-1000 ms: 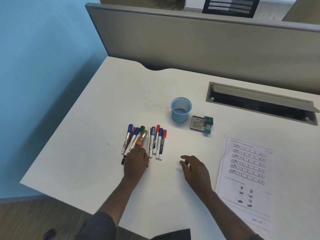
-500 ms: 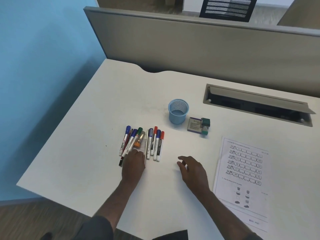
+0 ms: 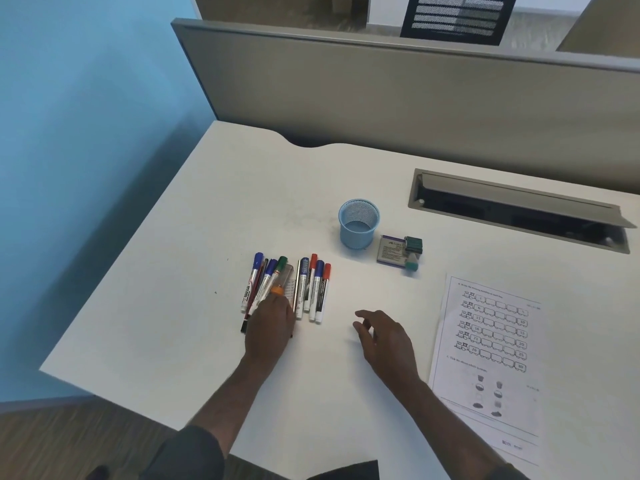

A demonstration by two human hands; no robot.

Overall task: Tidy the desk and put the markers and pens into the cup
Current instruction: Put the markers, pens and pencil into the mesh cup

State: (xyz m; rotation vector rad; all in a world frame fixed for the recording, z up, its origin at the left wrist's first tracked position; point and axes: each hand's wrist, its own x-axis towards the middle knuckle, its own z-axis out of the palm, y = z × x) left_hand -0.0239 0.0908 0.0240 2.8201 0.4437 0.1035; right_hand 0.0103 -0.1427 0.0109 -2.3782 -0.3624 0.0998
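Note:
Several markers and pens [image 3: 311, 287] lie side by side on the white desk [image 3: 194, 271], with blue, green and red caps pointing away from me. An orange-capped pen [image 3: 277, 289] lies among them. My left hand [image 3: 272, 327] rests palm down on the near ends of the left ones; whether its fingers grip any is hidden. My right hand [image 3: 384, 341] hovers just above the desk to the right of the row, fingers apart, holding nothing. The empty blue mesh cup [image 3: 358, 223] stands upright beyond the pens, to their right.
A purple box with a green stamp-like item [image 3: 400, 252] lies right of the cup. A printed worksheet [image 3: 491, 348] lies at the right. A recessed cable tray [image 3: 516, 211] opens at the back right. A grey partition [image 3: 381, 88] backs the desk.
Both hands stay nearly where they were. The view has shifted slightly; the pens and cup have not moved on the desk.

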